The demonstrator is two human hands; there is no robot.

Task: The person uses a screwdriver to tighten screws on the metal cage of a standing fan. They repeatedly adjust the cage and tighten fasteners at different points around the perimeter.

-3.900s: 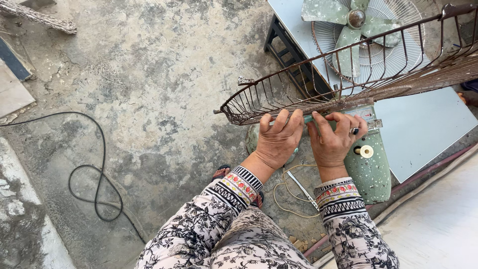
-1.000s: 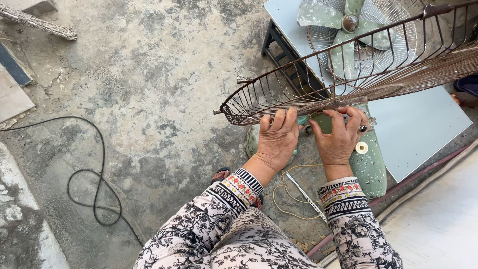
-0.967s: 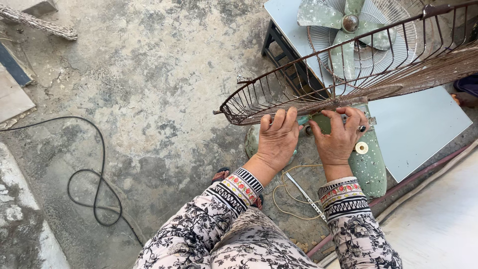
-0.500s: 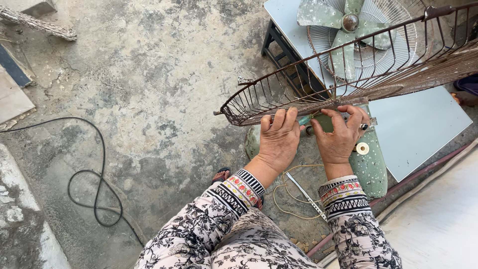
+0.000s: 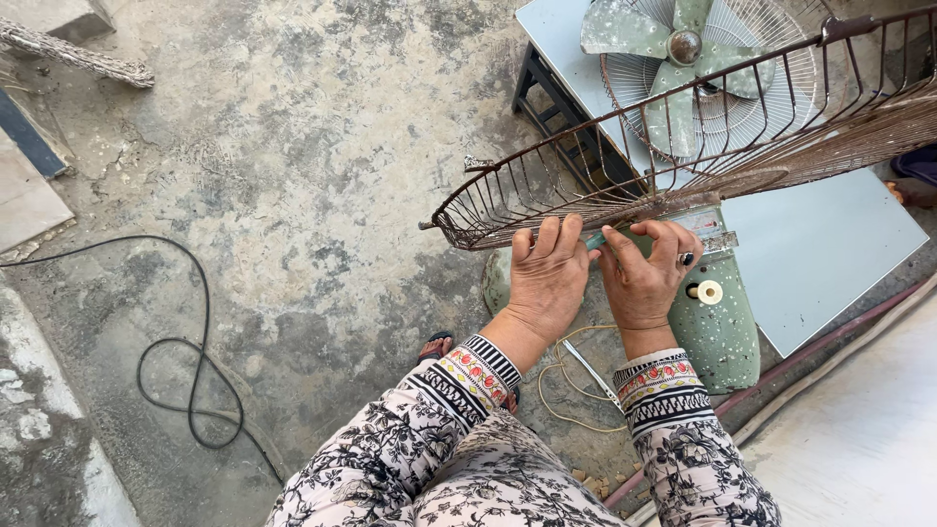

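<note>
Pinching at the lower rim of a rusty wire fan guard [image 5: 625, 185], both hands are working side by side. Left hand [image 5: 549, 278] is pressing four fingers together over the rim, steadying it; right hand [image 5: 646, 276] is pinching a small teal piece [image 5: 594, 240] against the wire. Guard is tilting across the green fan body [image 5: 717, 327], blades [image 5: 673, 59] at 1 o'clock, black cable [image 5: 185, 361] at 8 o'clock on the concrete.
</note>
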